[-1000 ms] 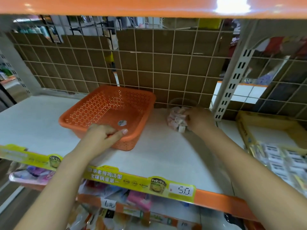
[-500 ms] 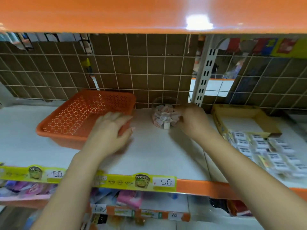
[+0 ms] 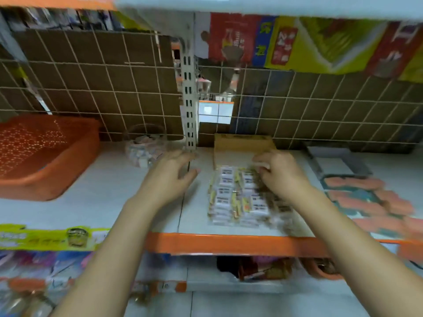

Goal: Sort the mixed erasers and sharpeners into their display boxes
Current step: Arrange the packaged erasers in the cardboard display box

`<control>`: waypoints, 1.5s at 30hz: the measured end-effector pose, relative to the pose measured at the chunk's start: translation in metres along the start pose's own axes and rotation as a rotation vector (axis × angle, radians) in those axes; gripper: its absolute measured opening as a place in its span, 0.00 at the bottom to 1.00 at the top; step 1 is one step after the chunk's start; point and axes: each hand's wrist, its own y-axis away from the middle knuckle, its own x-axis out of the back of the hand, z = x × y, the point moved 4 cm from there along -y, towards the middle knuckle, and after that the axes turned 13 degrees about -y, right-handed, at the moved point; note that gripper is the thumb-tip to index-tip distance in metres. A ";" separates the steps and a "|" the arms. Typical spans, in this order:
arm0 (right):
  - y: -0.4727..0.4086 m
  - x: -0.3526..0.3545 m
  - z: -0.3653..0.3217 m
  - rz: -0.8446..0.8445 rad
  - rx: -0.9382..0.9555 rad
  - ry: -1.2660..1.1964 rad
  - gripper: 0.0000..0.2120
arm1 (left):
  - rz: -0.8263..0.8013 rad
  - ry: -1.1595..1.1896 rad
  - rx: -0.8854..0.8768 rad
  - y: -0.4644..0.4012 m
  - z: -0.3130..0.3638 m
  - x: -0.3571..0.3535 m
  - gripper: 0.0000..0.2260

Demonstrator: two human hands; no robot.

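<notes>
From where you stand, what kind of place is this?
Most likely a small shop: orange-edged shelving carries a yellow price strip, a cardboard display box holds packaged erasers, and more goods sit below.

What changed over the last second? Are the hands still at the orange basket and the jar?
No. The left hand let go of the orange basket and moved right, now open over the bare shelf. The right hand left the clear jar and moved right to the cardboard box of wrapped erasers, fingers curled over them; grip unclear from blur. Basket and jar stayed on the shelf.
</notes>
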 end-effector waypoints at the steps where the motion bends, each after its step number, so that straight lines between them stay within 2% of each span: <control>1: 0.001 0.005 0.014 -0.008 -0.025 -0.025 0.16 | -0.018 0.063 0.033 -0.005 0.009 -0.007 0.15; 5: -0.001 0.009 0.052 -0.112 -0.082 -0.063 0.11 | -0.152 0.180 0.125 -0.022 0.036 -0.036 0.13; 10: -0.005 0.002 0.070 -0.274 -0.050 -0.035 0.16 | -0.323 0.093 0.122 -0.037 0.046 -0.054 0.20; 15: -0.011 0.000 0.073 -0.361 -0.061 0.018 0.18 | -0.444 0.066 0.051 -0.043 0.044 -0.060 0.21; 19: -0.011 0.003 0.070 -0.356 -0.049 -0.024 0.21 | -0.400 0.042 0.023 -0.045 0.043 -0.062 0.20; 23: -0.010 0.006 0.067 -0.265 -0.009 -0.159 0.20 | -0.356 0.052 0.029 -0.048 0.041 -0.064 0.19; 27: -0.012 0.010 0.071 -0.180 -0.036 -0.322 0.15 | -0.288 0.207 0.097 -0.051 0.035 -0.066 0.14; 32: -0.035 0.022 0.069 -0.070 -0.084 -0.551 0.17 | -0.122 0.445 0.120 -0.069 0.025 -0.056 0.13; 36: -0.072 0.015 0.057 -0.045 -0.105 -0.690 0.19 | -0.057 0.302 0.056 -0.110 0.027 -0.050 0.10; 39: -0.099 -0.009 0.054 -0.072 -0.122 -0.544 0.18 | -0.092 0.164 0.042 -0.136 0.031 -0.069 0.09; 42: -0.116 -0.033 0.062 -0.110 -0.151 -0.416 0.18 | -0.187 -0.104 0.008 -0.146 0.032 -0.096 0.07; 45: -0.124 -0.045 0.067 -0.085 -0.112 -0.360 0.15 | -0.235 -0.214 0.020 -0.148 0.028 -0.109 0.11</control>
